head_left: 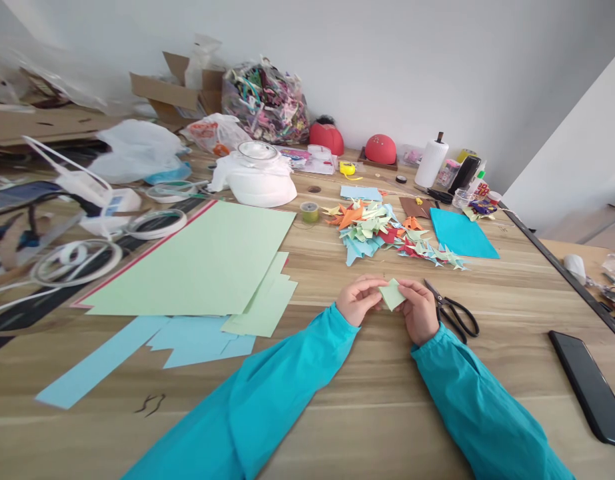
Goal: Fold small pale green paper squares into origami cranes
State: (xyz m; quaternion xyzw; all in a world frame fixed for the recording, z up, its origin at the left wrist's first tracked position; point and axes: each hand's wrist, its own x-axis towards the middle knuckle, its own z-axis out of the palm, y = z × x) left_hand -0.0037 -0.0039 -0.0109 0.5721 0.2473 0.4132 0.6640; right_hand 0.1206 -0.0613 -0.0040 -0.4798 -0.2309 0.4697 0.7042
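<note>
Paper square [392, 296], apparently part-folded, pinched in the narrow grip of left hand [358, 299] and right hand [420, 311] over the counter [307, 427]; farther off, heaped folded pieces [368, 227] look finished, while flat sheets [202, 260] at left lie unfolded.

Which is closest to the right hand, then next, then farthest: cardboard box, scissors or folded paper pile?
1. Scissors, just right of the right hand.
2. Folded paper pile, farther forward.
3. Cardboard box, far back on the left.
</note>
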